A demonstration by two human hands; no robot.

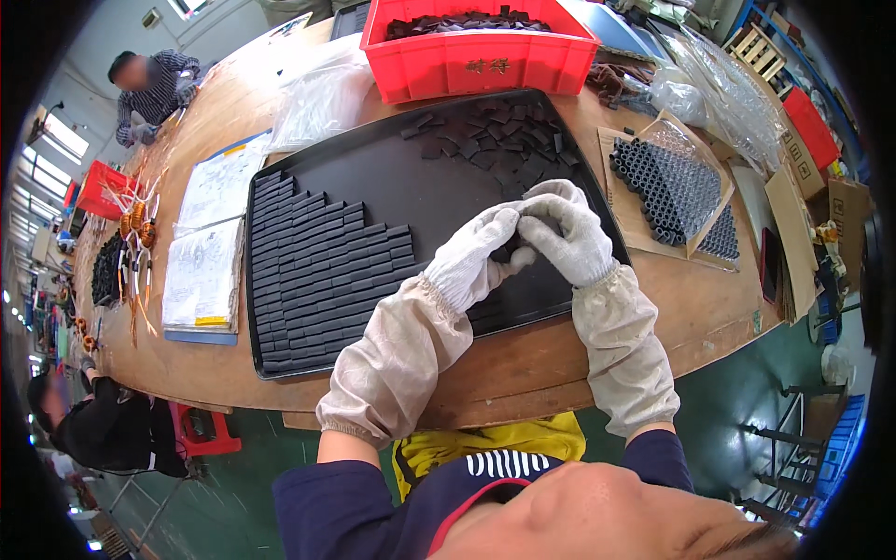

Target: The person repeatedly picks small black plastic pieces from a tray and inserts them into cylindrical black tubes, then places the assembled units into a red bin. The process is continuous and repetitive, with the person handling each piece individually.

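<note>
Piece (505,250): mostly hidden between left hand (474,250) and right hand (571,239); shape unclear.
Tray (425,191): 6 o'clock edge partly covered by left sleeve (392,350).
Bin (476,77): far rim cut off at 12 o'clock.
Book (207,257): 9 o'clock, writing too small to read.
Workers (157,89): 10 and 8 o'clock, faces blurred.
Wearer (597,513): head cut off at 5 o'clock.

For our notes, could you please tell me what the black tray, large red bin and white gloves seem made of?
Black tray: probably satin plastic, possibly coated metal, from its soft sheen and rounded corners.
Large red bin: likely smooth plastic, with even colour and moulded-looking ribs.
White gloves: matte knitted fabric, apparently, from their soft folds.
</note>
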